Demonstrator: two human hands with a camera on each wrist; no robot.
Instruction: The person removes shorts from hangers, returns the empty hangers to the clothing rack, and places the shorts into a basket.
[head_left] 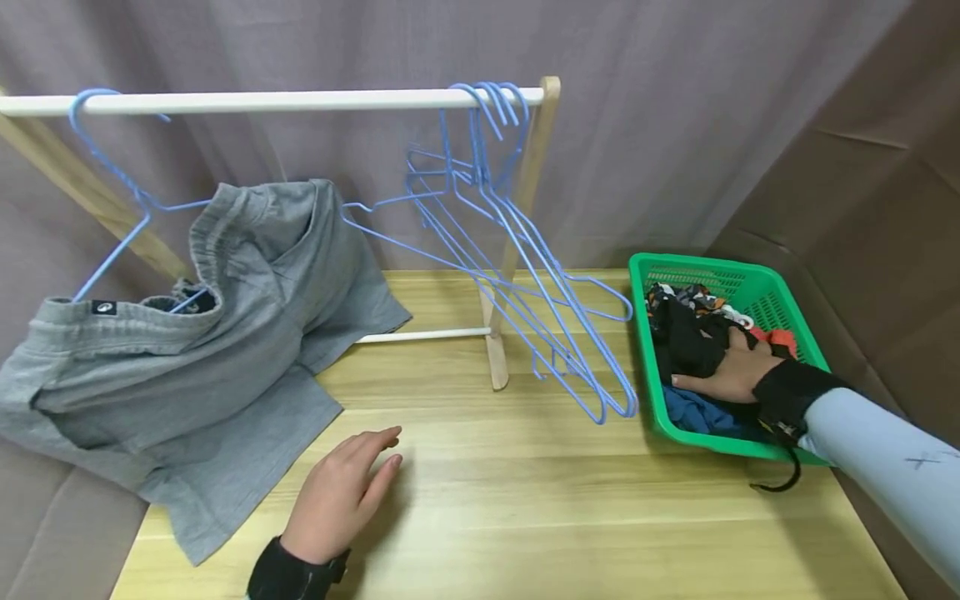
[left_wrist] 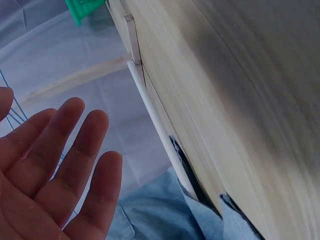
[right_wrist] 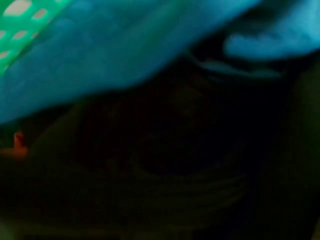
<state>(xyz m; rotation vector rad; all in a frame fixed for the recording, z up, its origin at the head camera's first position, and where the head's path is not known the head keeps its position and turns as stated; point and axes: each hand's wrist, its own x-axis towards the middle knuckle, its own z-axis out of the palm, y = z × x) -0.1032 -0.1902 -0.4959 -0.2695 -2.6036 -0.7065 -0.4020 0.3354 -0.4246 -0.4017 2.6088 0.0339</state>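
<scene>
My right hand (head_left: 735, 371) is in the green basket (head_left: 652, 392), on a black garment (head_left: 690, 342). Its thumb and fingers are spread wide over the cloth; some fingertips sink out of sight. The right wrist view is mostly dark, with blue cloth (right_wrist: 100, 55) across its top. My left hand (head_left: 341, 492) hovers over the table with loosely bent fingers and nothing in them. Near it, grey shorts (head_left: 255, 308) hang on a blue hanger (head_left: 123, 179) at the rack's left, the hanger passing inside the waistband.
Several bare blue hangers (head_left: 525, 225) hang bunched at the right end of the white rail (head_left: 300, 101), jutting forward over the wooden table (head_left: 525, 500). The basket also holds blue cloth (head_left: 701, 408), patterned cloth (head_left: 686, 296) and red cloth (head_left: 782, 340). A brown padded panel (head_left: 847, 242) borders the right side.
</scene>
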